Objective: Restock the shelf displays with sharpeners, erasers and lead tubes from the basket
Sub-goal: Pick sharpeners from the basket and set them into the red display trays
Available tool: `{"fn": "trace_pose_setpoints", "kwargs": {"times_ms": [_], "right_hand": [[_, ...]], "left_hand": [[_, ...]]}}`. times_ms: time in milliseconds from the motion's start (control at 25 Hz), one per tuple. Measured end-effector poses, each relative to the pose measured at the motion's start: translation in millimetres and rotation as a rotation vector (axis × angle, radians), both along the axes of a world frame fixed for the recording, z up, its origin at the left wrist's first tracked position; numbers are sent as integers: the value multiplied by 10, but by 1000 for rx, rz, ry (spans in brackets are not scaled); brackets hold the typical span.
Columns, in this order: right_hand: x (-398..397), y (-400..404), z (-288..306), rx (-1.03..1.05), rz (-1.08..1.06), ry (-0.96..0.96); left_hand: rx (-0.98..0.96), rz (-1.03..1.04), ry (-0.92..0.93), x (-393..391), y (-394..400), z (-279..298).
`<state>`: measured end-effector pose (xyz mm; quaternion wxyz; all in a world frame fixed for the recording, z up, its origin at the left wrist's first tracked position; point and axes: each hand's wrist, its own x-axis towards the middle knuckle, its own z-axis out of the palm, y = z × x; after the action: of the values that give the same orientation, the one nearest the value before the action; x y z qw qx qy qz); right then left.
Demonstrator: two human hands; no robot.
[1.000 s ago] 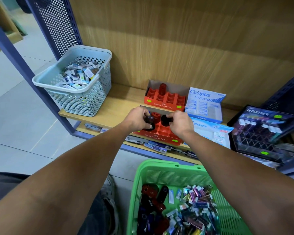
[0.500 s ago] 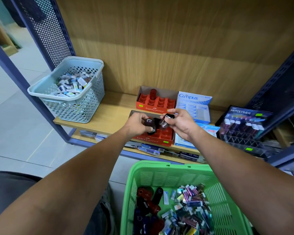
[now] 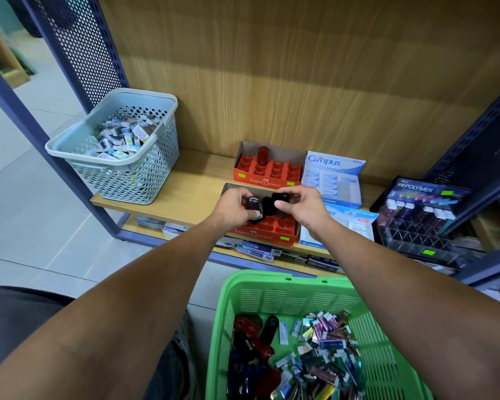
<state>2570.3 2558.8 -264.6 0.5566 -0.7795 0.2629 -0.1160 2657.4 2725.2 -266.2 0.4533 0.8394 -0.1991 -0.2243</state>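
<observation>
Since half a second ago, your right hand [image 3: 303, 207] has turned palm down, its fingers now curled over a black sharpener [image 3: 280, 196]. Your left hand [image 3: 233, 207] grips a dark red sharpener [image 3: 254, 204], thumb underneath. Both sharpeners hover, apparently touching, over the front red display tray [image 3: 274, 228] on the wooden shelf [image 3: 185, 194]. Below your forearms sits the green basket [image 3: 289, 293] of mixed stock.

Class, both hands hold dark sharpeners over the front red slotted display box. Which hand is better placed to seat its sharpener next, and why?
Probably the left hand: its dark red sharpener hangs directly above open slots of the front red cardboard display box. The right hand holds its black sharpener higher, nearer the box's back edge.
</observation>
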Motion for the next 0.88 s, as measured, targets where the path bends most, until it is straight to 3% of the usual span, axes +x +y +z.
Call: {"fn": "trace_pose_setpoints", "kwargs": {"times_ms": [280, 600, 760, 880], "right_hand": [[84, 94, -152, -445, 36, 78], [45, 188, -266, -761, 171, 197], [85, 187, -146, -716, 163, 248], [109, 205, 20, -274, 68, 86]], "left_hand": [[71, 155, 0, 70, 35, -82], [27, 183, 43, 64, 34, -73], [-97, 179, 151, 10, 58, 2], [-283, 195, 322, -109, 65, 96]]}}
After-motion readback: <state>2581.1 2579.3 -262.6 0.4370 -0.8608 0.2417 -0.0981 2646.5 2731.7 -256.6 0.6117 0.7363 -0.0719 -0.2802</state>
